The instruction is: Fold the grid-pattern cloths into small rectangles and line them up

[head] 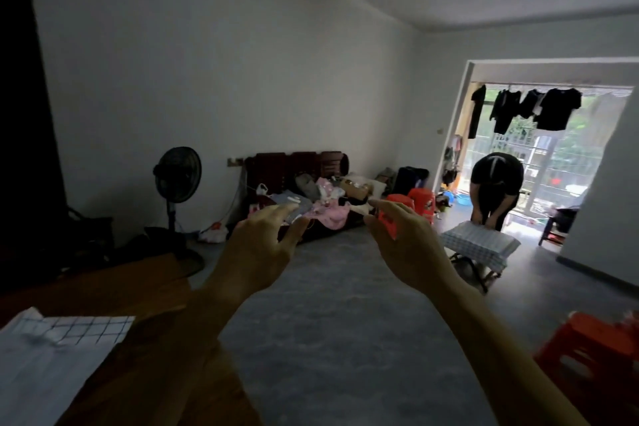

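While both hands (pixel 332 239) hover empty, grid-pattern cloth (pixel 52 356) blurred, cut off.

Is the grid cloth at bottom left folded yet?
Cannot tell: the grid cloth lies flat on the wooden table, cropped by the frame; no hand touches it.

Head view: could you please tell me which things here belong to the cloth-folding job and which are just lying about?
For the job:
grid-pattern cloth on the wooden table
left hand, open, holding nothing
right hand, open, holding nothing

Lying about:
standing fan
red stool
hanging black clothes
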